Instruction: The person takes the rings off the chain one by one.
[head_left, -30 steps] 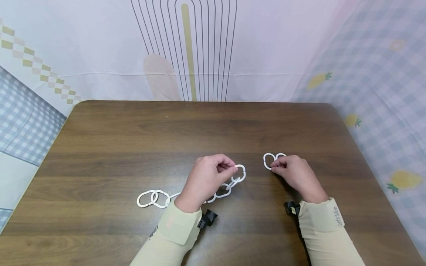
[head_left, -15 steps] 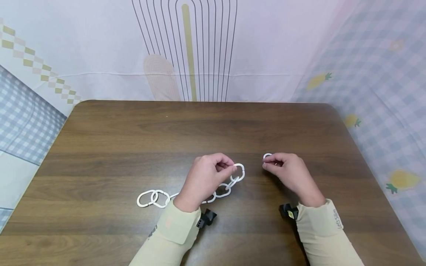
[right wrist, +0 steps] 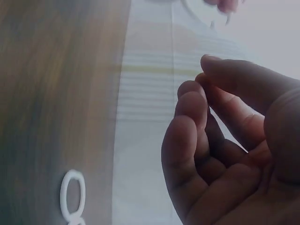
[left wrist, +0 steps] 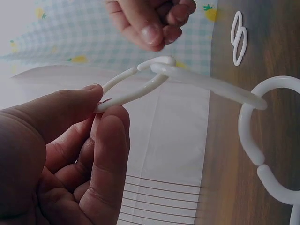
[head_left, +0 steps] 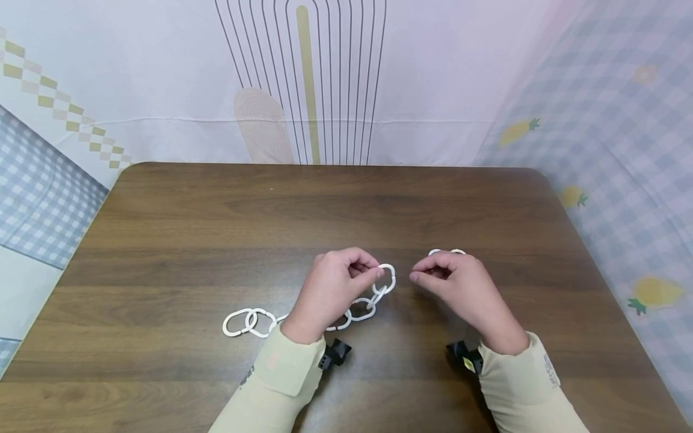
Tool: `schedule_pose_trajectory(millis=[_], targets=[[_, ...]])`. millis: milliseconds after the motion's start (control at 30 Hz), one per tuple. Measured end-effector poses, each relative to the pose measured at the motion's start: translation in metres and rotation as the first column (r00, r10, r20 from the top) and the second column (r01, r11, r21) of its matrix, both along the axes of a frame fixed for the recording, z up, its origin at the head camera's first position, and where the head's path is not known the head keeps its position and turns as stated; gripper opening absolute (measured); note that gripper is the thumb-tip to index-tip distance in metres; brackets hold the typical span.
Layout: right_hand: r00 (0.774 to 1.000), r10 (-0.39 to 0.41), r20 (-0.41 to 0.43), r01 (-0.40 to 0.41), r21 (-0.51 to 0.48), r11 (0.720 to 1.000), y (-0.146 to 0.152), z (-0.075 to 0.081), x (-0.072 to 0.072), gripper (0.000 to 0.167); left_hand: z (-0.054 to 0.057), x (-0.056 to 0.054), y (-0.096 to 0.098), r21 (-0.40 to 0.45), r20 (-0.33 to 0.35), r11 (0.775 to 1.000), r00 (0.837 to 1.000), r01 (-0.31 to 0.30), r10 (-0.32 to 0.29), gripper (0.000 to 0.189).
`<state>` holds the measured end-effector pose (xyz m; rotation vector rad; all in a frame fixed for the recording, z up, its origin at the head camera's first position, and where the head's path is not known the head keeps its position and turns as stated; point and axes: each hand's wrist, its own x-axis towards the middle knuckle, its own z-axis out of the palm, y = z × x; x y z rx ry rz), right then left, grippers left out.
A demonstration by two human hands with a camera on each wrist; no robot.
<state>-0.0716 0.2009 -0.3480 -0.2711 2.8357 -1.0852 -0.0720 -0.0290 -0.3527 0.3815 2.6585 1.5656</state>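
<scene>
My left hand (head_left: 337,285) pinches the end link (left wrist: 133,93) of a white plastic chain between thumb and forefinger. This end is lifted, and the chain (head_left: 224,325) slopes down behind the hand to the table at the left. Narrow slits show in some links. Facing it, a little to the right, is my right hand (head_left: 467,287), with nothing between its fingers. Its thumb and forefinger tips are near each other, the other fingers loosely bent. Two white links (left wrist: 233,33) joined together lie on the table, partly hidden behind the right hand in the head view.
Brown wood-grain table (head_left: 189,228) under both hands. A white patterned cloth (head_left: 433,78) hangs behind its far edge, and a blue checked cloth (head_left: 612,120) is at the right. Black wrist cameras (head_left: 335,353) sit at both cuffs.
My right hand has left the two joined links and moved left, toward the lifted chain end. My left hand keeps its pinch and has barely shifted.
</scene>
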Motion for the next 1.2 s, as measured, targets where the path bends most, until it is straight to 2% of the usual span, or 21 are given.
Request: schedule_pose_trajectory(millis=[133, 300, 533, 933, 1200], targets=[[1.000, 0.024, 0.004, -0.024, -0.012, 1.000, -0.011, 0.002, 0.005, 0.004, -0.001, -0.001, -0.001, 0.007, 0.011, 1.000, 1.000, -0.024, 0.024, 0.005], [0.998, 0.049, 0.038, -0.047, -0.049, 0.998, -0.023, 0.002, 0.012, 0.011, 0.000, -0.002, -0.001, 0.019, 0.041, 0.998, 0.998, -0.052, 0.051, 0.007], [0.997, 0.004, 0.078, -0.001, -0.043, 0.999, -0.040, -0.003, 0.020, 0.020, 0.001, -0.001, -0.001, 0.046, 0.048, 0.996, 0.997, -0.070, 0.068, 0.007], [0.999, 0.001, -0.035, -0.001, 0.018, 1.000, -0.047, -0.008, 0.021, 0.008, 0.001, -0.001, -0.001, 0.071, 0.028, 0.995, 0.997, -0.068, 0.067, 0.007], [0.991, 0.017, -0.131, -0.014, 0.021, 1.000, -0.044, -0.008, 0.020, 0.003, -0.001, -0.003, -0.007, 0.083, 0.031, 0.993, 0.997, -0.078, 0.076, 0.005]])
